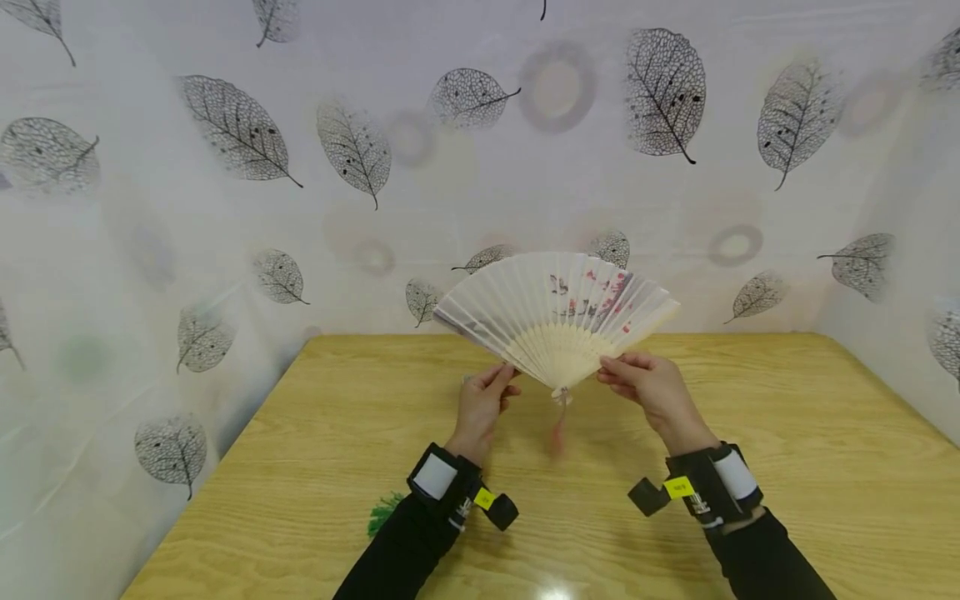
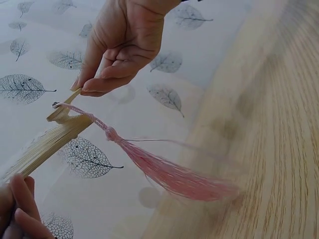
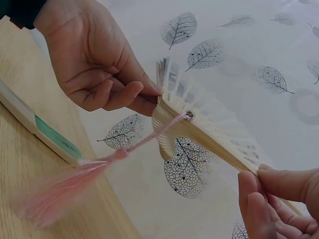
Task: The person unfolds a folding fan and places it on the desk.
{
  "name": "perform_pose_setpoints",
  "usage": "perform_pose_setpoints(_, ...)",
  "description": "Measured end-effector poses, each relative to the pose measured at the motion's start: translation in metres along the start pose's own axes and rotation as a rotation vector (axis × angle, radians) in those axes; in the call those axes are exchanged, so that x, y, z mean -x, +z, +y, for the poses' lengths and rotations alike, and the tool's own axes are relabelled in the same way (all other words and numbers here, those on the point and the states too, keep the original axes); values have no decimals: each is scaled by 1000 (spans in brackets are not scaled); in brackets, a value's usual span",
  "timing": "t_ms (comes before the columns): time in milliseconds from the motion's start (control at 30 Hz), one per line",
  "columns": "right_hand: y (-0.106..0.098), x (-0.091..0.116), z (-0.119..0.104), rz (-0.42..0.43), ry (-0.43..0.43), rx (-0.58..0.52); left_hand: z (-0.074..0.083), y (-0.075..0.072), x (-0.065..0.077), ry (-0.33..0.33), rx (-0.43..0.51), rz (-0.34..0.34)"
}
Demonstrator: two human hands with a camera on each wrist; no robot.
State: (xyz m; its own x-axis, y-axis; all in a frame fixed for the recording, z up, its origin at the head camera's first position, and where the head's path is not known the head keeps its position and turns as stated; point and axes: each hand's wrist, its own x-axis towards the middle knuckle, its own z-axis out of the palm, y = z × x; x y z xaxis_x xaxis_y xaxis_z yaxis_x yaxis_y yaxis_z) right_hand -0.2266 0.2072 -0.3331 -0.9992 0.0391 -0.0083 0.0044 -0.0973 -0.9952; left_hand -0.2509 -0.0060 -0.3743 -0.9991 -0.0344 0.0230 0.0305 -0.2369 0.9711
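A folding fan (image 1: 562, 317) is spread wide above the table, its pale ribs meeting at the bottom and its white leaf printed with pink blossoms. My left hand (image 1: 482, 408) pinches the fan's left outer rib between thumb and fingers. On the other side, my right hand (image 1: 654, 392) pinches the right outer rib; its fingers (image 3: 259, 214) show low in the right wrist view. A pink tassel (image 2: 169, 169) hangs by a cord from the pivot, blurred at its end in the head view.
A wooden table (image 1: 315, 417) lies beneath the hands. Near my left forearm a green tassel (image 1: 385, 512) shows, partly hidden by the sleeve. The right wrist view has a closed stick-like object (image 3: 30, 119) with a green patch on the table. Leaf-printed cloth (image 1: 480, 183) hangs behind.
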Motion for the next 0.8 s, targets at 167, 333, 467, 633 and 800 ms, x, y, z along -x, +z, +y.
perform_pose_setpoints(167, -1, 2, 3, 13, 4, -63, -3, 2, 0, 35, 13, 41)
perform_pose_setpoints(333, 3, 4, 7, 38, -1, -120, -7, 5, 1, 49, 17, 81)
perform_pose_setpoints(467, 7, 7, 11, 57, -4, -138, -9, 6, 2, 45, 8, 90)
perform_pose_setpoints(633, 10, 11, 15, 77, 8, -187, -11, 6, 4, 47, 15, 87)
perform_pose_setpoints(800, 9, 12, 17, 60, 20, -236, -12, 7, 5, 46, 38, 78)
